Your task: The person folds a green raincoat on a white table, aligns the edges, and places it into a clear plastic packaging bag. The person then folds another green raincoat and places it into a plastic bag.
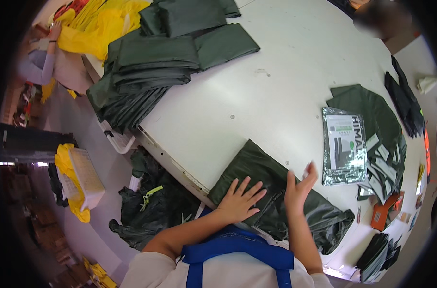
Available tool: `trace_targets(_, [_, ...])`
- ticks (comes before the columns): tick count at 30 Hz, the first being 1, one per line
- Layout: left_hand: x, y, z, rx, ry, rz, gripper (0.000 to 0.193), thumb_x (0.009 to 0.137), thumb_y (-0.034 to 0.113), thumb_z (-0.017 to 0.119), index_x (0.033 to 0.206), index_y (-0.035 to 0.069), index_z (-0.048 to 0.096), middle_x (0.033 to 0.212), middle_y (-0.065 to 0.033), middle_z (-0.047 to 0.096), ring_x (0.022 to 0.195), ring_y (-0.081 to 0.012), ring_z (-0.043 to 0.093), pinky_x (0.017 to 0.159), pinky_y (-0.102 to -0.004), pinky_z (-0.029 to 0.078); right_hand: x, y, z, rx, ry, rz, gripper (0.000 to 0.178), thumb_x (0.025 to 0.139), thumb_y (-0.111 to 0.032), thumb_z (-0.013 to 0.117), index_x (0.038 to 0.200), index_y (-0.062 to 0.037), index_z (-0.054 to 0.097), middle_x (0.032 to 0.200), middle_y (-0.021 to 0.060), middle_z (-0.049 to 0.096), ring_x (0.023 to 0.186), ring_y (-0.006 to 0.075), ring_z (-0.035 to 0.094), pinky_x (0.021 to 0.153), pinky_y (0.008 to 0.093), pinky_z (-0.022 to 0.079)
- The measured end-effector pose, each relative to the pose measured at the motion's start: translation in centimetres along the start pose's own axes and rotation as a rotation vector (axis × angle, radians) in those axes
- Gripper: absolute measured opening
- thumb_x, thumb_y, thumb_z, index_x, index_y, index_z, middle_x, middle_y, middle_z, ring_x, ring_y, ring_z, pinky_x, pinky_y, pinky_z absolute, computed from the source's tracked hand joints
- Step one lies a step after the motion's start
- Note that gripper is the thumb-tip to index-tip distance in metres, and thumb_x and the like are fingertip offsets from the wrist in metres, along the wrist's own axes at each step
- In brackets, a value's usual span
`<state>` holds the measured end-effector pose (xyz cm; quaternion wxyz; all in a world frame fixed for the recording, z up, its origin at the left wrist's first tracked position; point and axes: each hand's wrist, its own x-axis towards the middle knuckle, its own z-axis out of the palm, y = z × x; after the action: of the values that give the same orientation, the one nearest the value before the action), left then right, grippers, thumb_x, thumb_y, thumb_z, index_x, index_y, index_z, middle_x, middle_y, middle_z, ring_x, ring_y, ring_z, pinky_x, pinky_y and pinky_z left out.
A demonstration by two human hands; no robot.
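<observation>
A dark green, slightly shiny piece of folded fabric [254,165], perhaps a garment, lies across the table's near edge in front of me. My left hand [240,200] rests flat on its left part with the fingers spread. Over its middle, my right hand [299,189] is held on edge, thumb and fingers apart and pointing away from me. The right fingertips look slightly blurred, and nothing shows in them. Towards the right, the fabric spreads into a loose, wrinkled end near the table edge.
Folded dark green pieces [156,60] are stacked far left beside yellow fabric [110,24]. At right lie flat see-through packages [344,151], a green pile [374,113] with white tags and an orange item [382,215]. A white basket [91,175] stands left; a co-worker's arm [50,57] is beyond.
</observation>
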<state>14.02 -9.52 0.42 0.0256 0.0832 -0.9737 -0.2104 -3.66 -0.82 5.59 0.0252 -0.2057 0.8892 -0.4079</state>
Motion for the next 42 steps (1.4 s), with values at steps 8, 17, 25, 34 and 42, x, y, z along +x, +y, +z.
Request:
trace_targets(8, [-0.1,-1.4,1.7,-0.193,0.142,0.083,0.066,0.086,0.049,0.059,0.144,0.026,0.04,0.154,-0.0011,0.029,0.142,-0.033,0.019,0.107,-0.0578,0.026,14.4,-17.0,24.0,0.559,-0.609,-0.128,0.078,0.086,-0.041,0.066,0.139,0.0053,0.032,0.137,0.0235,0.039,0.129,0.0353,0.038,0.105,0.0471,0.033])
trace_targets(17, [-0.6,-2.0,2.8,-0.36,0.24,0.085,0.072,0.085,0.045,0.059,0.148,0.022,0.033,0.155,-0.0012,0.026,0.143,-0.0285,0.022,0.113,-0.0527,0.015,24.5,-23.6,34.2,0.606,-0.951,0.542,0.04,0.077,-0.035,0.077,0.097,-0.0054,0.06,0.086,0.007,0.058,0.074,0.0177,0.053,0.055,0.0301,0.041])
trace_targets(25, [-0.5,-2.2,2.5,-0.303,0.203,0.092,0.07,0.085,0.046,0.06,0.146,0.023,0.037,0.154,-0.0015,0.029,0.142,-0.0309,0.023,0.111,-0.0534,0.017,21.9,-13.2,18.7,0.816,-0.666,0.683,0.026,0.079,-0.023,0.075,0.096,-0.0142,0.058,0.079,-0.002,0.06,0.063,0.0102,0.055,0.049,0.025,0.04])
trace_targets(34, [-0.2,-1.5,0.7,-0.186,0.152,0.062,0.062,0.087,0.045,0.057,0.143,0.024,0.042,0.153,0.0,0.03,0.142,-0.0313,0.02,0.112,-0.0545,0.014,19.4,5.7,-3.8,0.66,-0.271,0.509,0.047,0.077,-0.002,0.07,0.121,0.0002,0.053,0.112,0.0118,0.063,0.094,0.0224,0.064,0.083,0.033,0.052])
trace_targets(42, [0.4,-0.9,0.3,-0.09,0.056,0.033,0.063,0.082,0.045,0.062,0.14,0.025,0.045,0.151,-0.0022,0.031,0.139,-0.0349,0.023,0.109,-0.0602,0.02,12.2,-12.2,-19.5,-0.252,-0.278,-0.101,0.048,0.073,-0.005,0.067,0.119,0.0033,0.054,0.098,0.0146,0.067,0.086,0.021,0.065,0.08,0.0335,0.051])
